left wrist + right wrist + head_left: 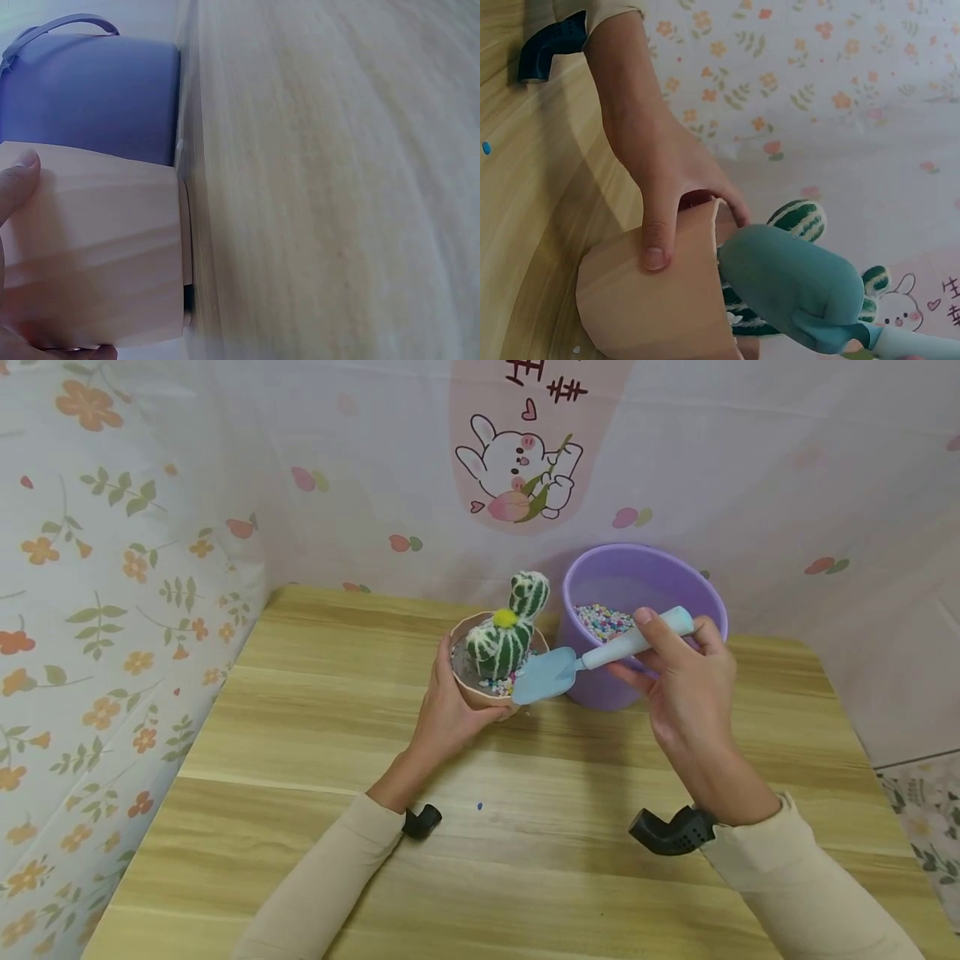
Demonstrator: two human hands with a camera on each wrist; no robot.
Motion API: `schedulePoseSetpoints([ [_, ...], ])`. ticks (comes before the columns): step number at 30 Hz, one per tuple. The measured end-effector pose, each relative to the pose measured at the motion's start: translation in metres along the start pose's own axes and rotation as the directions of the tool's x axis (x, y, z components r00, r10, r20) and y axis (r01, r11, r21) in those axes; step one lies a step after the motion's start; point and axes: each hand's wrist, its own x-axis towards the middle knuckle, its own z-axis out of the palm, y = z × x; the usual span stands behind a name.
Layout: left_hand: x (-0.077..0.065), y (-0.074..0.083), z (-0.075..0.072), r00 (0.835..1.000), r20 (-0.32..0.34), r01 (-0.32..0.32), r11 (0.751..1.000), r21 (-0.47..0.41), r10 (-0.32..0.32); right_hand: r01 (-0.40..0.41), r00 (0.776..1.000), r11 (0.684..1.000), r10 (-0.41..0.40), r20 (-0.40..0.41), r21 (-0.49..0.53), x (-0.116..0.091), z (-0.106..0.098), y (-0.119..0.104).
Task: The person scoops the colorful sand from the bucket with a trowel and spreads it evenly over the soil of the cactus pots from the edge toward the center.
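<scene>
My left hand (pixel 448 714) grips the side of a peach-coloured flower pot (pixel 649 289), thumb on the near wall and fingers round the left side. In the pot stands a green, white-striped cactus (pixel 501 650) with a yellow flower (pixel 506 617). Colourful pebbles (pixel 498 685) lie on the grey fill at its near side. Above the table, my right hand (pixel 693 681) holds a light blue trowel (pixel 546 676) by its handle. The blade tilts down to the left, its tip over the pot's right rim beside the cactus. From the right wrist, the blade hides part of the cactus.
Right of the pot, a purple bucket (pixel 600 689) holds many multicoloured pebbles (pixel 602 622); its handle (pixel 71 21) shows in the left wrist view. A small blue pebble (pixel 480 806) lies on the wooden table (pixel 300 735). Printed cloth (pixel 360 460) hangs behind.
</scene>
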Motion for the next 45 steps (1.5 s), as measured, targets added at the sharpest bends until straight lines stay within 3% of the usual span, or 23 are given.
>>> schedulePoseSetpoints([
  [16, 0.001, 0.0, 0.0, 1.0, 0.001, 0.01, 1.0, 0.027, -0.01, 0.013, 0.999, 0.999, -0.015, -0.039, -0.052, 0.009, 0.003, 0.004],
  [28, 0.0, -0.001, 0.001, 1.0, -0.007, -0.01, 1.0, 0.023, 0.01, 0.011, 0.998, 1.0, -0.01, -0.057, 0.005, 0.01, 0.001, 0.004],
  [35, 0.002, -0.004, -0.007, 0.998, 0.055, -0.028, 0.999, -0.035, 0.03, 0.025, 0.999, 0.998, -0.023, -0.033, 0.053, 0.014, -0.003, -0.009],
  [45, 0.017, -0.006, -0.019, 0.984, 0.17, -0.049, 0.996, -0.073, 0.061, 0.066, 0.998, 0.983, -0.061, -0.034, 0.171, 0.027, -0.003, -0.041],
])
